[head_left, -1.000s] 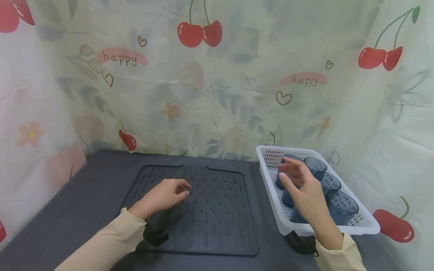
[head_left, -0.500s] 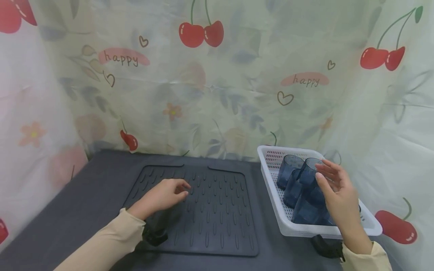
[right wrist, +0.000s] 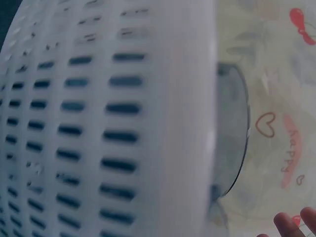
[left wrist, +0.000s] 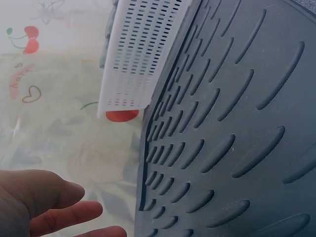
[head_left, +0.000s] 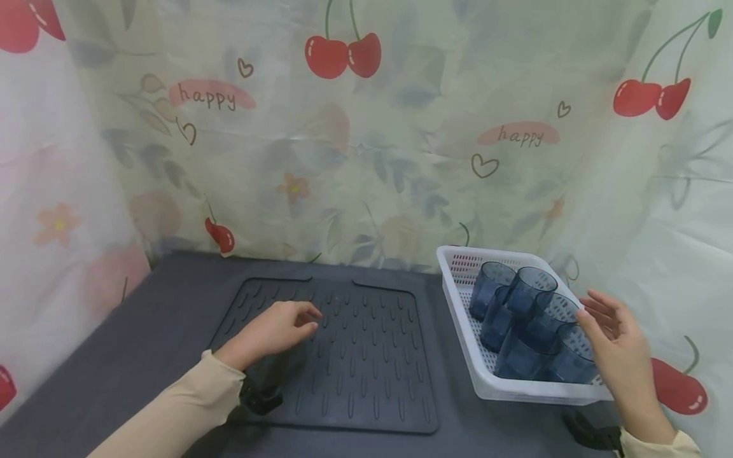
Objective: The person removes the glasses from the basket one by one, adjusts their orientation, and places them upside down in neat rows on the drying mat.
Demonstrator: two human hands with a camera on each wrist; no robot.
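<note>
Several blue-tinted clear glasses (head_left: 494,286) stand close together in a white perforated basket (head_left: 465,343) on the right. My right hand (head_left: 624,356) hovers at the basket's right edge, fingers loosely bent, holding nothing. In the right wrist view the basket wall (right wrist: 187,118) fills much of the picture, one glass (right wrist: 232,131) shows past its rim, and fingertips (right wrist: 286,224) show at the lower right. Above the black ridged mat (head_left: 366,356) is my left hand (head_left: 275,334), relaxed and empty; its thumb and fingers (left wrist: 69,215) show in the left wrist view.
A dark grey cloth (head_left: 114,356) covers the table. Behind it and at both sides hangs a patterned curtain (head_left: 401,159) with cherries and hearts. The mat lies left of the basket, with a gap of cloth between them.
My right hand has moved right, from above the glasses to the basket's right edge, uncovering the glasses. My left hand has stayed almost still.
</note>
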